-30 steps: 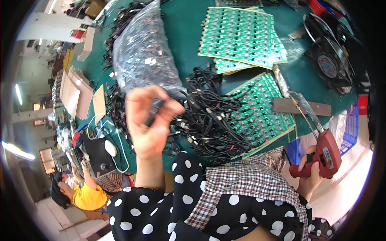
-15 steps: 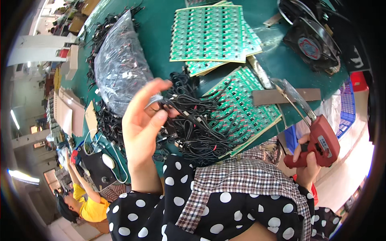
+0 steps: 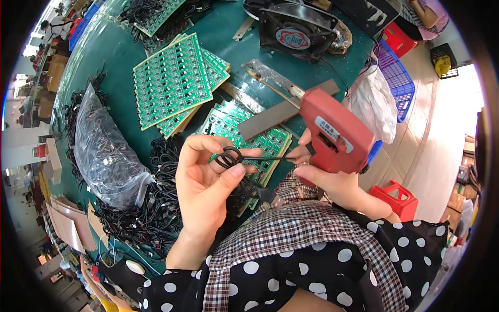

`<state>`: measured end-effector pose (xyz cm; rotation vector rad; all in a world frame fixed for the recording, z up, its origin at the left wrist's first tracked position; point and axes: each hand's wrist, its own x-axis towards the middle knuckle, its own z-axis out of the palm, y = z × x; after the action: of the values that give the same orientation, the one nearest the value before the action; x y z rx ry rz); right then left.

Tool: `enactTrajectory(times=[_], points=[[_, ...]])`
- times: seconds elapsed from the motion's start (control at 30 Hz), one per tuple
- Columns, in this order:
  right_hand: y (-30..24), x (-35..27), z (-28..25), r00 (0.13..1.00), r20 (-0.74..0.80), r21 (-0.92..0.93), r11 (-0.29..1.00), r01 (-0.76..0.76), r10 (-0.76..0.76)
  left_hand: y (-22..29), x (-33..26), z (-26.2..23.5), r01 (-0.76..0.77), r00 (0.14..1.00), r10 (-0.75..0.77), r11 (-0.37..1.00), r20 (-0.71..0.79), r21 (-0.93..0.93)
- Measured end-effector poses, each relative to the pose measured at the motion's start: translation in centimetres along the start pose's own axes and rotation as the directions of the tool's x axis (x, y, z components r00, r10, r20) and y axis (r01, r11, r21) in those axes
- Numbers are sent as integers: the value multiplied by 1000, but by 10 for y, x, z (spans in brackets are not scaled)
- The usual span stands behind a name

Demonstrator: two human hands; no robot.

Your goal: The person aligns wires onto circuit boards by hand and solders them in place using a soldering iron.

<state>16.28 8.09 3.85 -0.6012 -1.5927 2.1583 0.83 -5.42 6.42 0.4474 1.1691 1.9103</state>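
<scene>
A small coiled black cable [image 3: 227, 157] is pinched between the thumb and fingers of my left hand [image 3: 201, 183]. Its straight end runs right to the fingertips of my right hand [image 3: 327, 179], which also grips a red soldering gun [image 3: 340, 127]. The gun's metal tip points up and left, over a flat grey-brown bar [image 3: 283, 112]. Beneath my hands lies a green circuit board panel [image 3: 228, 120], partly hidden. Farther left is a stack of circuit board panels [image 3: 171, 78]. Black cable bundles [image 3: 163, 158] lie beside my left hand.
A clear plastic bag of cables [image 3: 106, 156] rests on the green table [image 3: 112, 67] at left. A black fan [image 3: 296, 34] stands at the far side. Right of the table are a blue basket [image 3: 397, 78], a white plastic bag [image 3: 371, 101] and a red stool [image 3: 396, 200].
The view has shifted right. My left hand has brought a coiled cable away from the bundles. The soldering gun has come closer to my left hand, and my right fingertips now touch the cable's end.
</scene>
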Motion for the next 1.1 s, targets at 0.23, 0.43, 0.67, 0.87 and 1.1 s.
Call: enactTrajectory(times=[0.23,0.43,0.67,0.87,1.1], points=[[-2,2,7,990,-104,-39,996,86,-90,5,-10,3,243,968,-248,920,-24,307],[-8,1,10,999,-4,-62,997,40,-40,-6,-4,13,-24,916,-306,601,258,799],[-7,4,10,1000,8,-90,996,22,-21,-20,-1,11,3,830,-428,643,356,766],[-7,-12,9,997,-21,-112,991,-71,69,-20,-8,22,305,903,-407,836,141,456],[-14,-7,11,992,33,-55,992,-116,118,-5,-2,13,245,846,-455,794,277,556]])
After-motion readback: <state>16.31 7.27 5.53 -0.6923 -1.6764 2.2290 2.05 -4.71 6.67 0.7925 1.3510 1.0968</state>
